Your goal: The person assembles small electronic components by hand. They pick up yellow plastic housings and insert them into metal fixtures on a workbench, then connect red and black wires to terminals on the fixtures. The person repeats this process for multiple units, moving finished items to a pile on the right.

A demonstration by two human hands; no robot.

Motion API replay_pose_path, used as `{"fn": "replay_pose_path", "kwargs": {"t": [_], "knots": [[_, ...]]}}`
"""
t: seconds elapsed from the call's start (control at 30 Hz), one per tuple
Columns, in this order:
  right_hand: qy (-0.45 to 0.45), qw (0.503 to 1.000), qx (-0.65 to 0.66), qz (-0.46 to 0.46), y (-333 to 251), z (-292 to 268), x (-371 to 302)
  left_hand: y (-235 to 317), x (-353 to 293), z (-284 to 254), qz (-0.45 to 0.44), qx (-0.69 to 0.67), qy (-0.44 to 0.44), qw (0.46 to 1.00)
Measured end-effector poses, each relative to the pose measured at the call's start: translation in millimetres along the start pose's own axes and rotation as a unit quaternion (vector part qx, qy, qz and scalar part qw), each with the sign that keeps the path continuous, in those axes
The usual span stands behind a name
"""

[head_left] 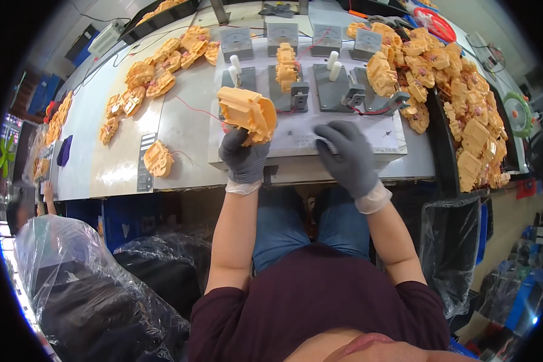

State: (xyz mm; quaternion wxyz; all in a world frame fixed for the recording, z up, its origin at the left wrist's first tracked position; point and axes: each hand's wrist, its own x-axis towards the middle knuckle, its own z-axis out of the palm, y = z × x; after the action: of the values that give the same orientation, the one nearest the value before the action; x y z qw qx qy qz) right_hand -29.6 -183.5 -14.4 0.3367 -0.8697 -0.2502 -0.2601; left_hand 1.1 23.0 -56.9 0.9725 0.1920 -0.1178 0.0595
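My left hand (243, 158), in a grey glove, grips an orange moulded plastic housing (247, 113) raised over the front left of a white test board (301, 145). A thin red wire runs near it on the left. My right hand (346, 158), also gloved in grey, hovers over the board's front with fingers apart and nothing in them. Behind the hands, grey fixtures (332, 90) with white-handled levers stand in a row. One orange housing (286, 67) sits at the second fixture, another housing (381, 73) at the rightmost. Dial meters (282, 37) line the board's back.
A lone orange housing (157, 158) lies left of the board, beyond it a spread of housings (140, 73). At right, a heap of housings (473, 123) fills a black tray (443, 142). A green fan (516, 113) stands beyond. Another person's hand (47, 190) shows far left.
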Motion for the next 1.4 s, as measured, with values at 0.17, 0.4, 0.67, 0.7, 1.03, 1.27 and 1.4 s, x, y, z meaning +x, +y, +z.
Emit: {"fn": "replay_pose_path", "kwargs": {"t": [0.17, 0.4, 0.67, 0.7, 1.03, 1.27, 1.4], "knots": [[-0.066, 0.997, 0.027, -0.015, 0.8, 50.4, 24.0, 1.4, -0.4, 8.6, -0.020, -0.010, -0.013, 1.000], [-0.060, 0.996, 0.025, -0.065, 7.7, 49.2, 15.7, 6.4, -7.2, 20.6, -0.088, 0.272, -0.111, 0.952], [-0.157, 0.960, 0.229, 0.047, 12.1, 44.0, 9.7, 6.3, -5.3, 38.1, -0.018, 0.440, -0.278, 0.854], [-0.142, 0.930, 0.329, 0.085, 11.8, 42.6, 6.1, 3.4, -4.8, 40.2, 0.007, 0.445, -0.281, 0.851], [-0.138, 0.881, 0.441, 0.101, 60.6, 54.7, 2.7, -18.4, 11.3, 37.0, 0.103, 0.449, -0.147, 0.875], [-0.068, 0.982, 0.078, 0.157, -8.8, -6.0, 116.2, -12.9, 7.0, 28.5, -0.070, 0.312, -0.096, 0.943], [-0.292, 0.936, -0.016, 0.194, -7.1, 11.3, 147.1, -19.0, -9.4, 15.1, -0.081, 0.356, -0.020, 0.931]]}}
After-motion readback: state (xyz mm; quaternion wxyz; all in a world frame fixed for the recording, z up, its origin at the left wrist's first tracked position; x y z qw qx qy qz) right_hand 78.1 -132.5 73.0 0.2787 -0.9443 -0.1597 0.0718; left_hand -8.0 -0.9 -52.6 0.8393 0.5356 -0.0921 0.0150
